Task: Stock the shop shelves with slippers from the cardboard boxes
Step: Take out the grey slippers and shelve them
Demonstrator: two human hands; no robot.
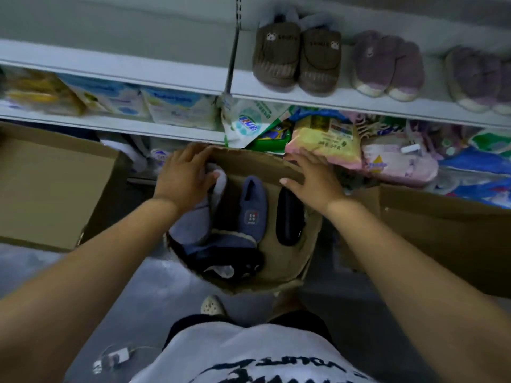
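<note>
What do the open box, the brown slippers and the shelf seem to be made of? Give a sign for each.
The open box: cardboard, matt brown, ragged torn rim. The brown slippers: soft fabric, probably plush; ribbed, fuzzy surface. The shelf: likely painted metal; smooth, pale, thin lip.

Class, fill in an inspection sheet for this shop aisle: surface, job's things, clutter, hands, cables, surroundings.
Surface: white shelf holds brown slippers and purple slippers.
Job's things: open cardboard box holding blue slipper, black slipper, pale grey slipper.
Clutter: nothing seen.
Hands: left hand rests on the pale grey slipper, grip unclear; right hand, fingers spread, presses the box flap.
Cables: white adapter with cable on the floor.
Surroundings: packaged goods on lower shelves; more cardboard boxes either side.
</note>
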